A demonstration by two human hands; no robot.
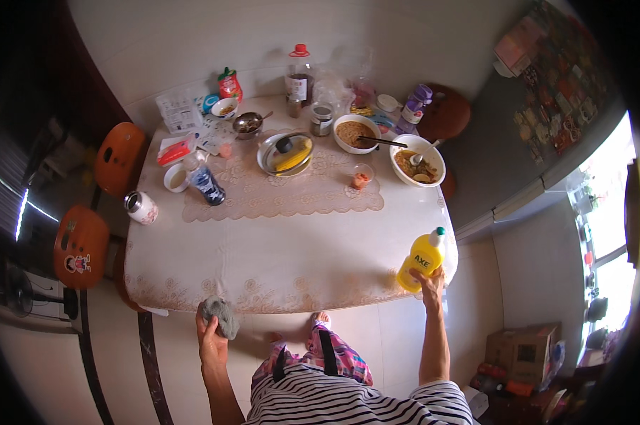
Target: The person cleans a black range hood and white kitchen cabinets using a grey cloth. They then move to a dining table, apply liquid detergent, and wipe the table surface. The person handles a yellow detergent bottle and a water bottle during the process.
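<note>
A crumpled grey-green cloth [221, 317] is held in my left hand [209, 337], just off the front edge of the table [277, 255]. My right hand [430, 287] grips the lower part of a yellow AXE dish soap bottle [422, 257] at the table's front right corner. The bottle tilts to the right, its green-tipped white cap pointing away from me. I cannot tell whether its base touches the tablecloth. Behind it stands a white bowl [438, 166] of food with a spoon. Another bowl [346, 146] of food has dark chopsticks across its rim.
A lidded dish of corn [293, 162] sits mid-table near a small clear cup [360, 180]. A blue-labelled bottle [207, 183], a white cup [176, 178] and a thermos [142, 208] stand left. A red-capped jug [299, 79] stands behind. Orange chairs [83, 247] flank the left side.
</note>
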